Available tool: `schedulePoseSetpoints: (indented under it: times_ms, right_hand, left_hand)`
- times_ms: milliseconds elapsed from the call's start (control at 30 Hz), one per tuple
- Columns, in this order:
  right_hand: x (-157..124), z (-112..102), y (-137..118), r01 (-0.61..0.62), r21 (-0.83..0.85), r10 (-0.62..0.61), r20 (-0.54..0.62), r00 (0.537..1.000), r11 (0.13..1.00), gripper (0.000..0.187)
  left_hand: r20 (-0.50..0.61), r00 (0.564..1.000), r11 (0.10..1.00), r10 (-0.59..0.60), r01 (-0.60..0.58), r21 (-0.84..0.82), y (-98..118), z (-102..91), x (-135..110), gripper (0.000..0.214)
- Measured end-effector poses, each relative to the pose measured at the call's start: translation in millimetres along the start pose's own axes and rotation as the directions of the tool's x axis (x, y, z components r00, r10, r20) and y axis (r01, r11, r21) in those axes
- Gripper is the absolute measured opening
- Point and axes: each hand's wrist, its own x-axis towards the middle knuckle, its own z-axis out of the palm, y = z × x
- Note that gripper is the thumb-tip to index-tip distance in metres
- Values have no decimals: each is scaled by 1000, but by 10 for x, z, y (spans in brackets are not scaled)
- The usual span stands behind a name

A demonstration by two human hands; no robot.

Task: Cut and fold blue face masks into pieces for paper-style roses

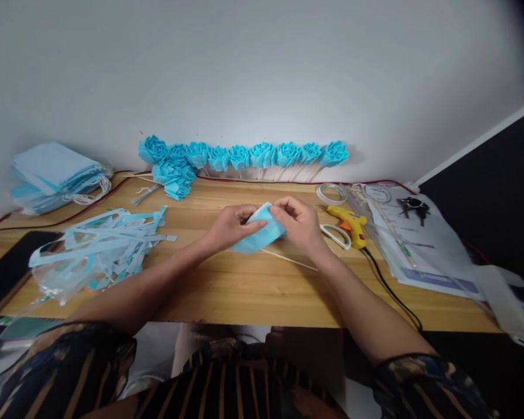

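Note:
Between my hands, above the middle of the wooden table (253, 302), is a folded piece of light blue fabric (262, 235) that looks like face mask material. My left hand (233, 227) pinches its left side, thumb lying across the front. At the top right edge, the fingers of my right hand (299, 221) are closed on the same piece. A thin pale stick (290, 257) lies on the table beneath my hands. Just right of my right hand are white-handled scissors (337, 235), partly hidden, and a yellow glue gun (351, 224).
Several blue fabric flowers (240, 157) on sticks lean along the wall. A stack of blue masks (59, 174) stands at the back left, with cut strips (100, 247) before it. A phone (13, 267), tape roll (332, 193), keys (413, 206) and papers (423, 250) lie at the sides.

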Motion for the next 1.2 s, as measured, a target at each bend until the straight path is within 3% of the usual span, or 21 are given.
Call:
schedulePoseSetpoints:
  times_ms: [200,333,500,600,767,967,1200]
  right_hand:
    - [54,-36,54,-54,73,60,-87,994,996,24]
    - [64,-39,57,-54,80,64,-125,990,995,24]
    - [107,-122,94,13,24,-6,-295,955,1000,25]
    - [135,-161,167,3,22,4,-341,940,1000,27]
    - [150,-137,295,-32,63,49,-305,951,998,31]
    - [119,-81,293,-12,-6,9,-325,946,1000,28]
    - [80,-89,245,22,-175,-84,-355,931,984,25]
  left_hand:
    - [32,994,994,-107,107,-24,-57,-13,30,34]
    - [44,994,995,-102,102,7,-82,-30,38,35]
    - [-40,996,997,-73,75,36,-96,-83,78,31]
    - [-137,984,991,-114,103,-85,-108,-115,104,35]
    - [-199,961,941,-190,120,-317,-201,-146,145,37]
    - [-127,954,763,-272,133,-633,-292,-127,181,35]
    - [-40,967,698,-251,152,-700,-177,-83,142,31]
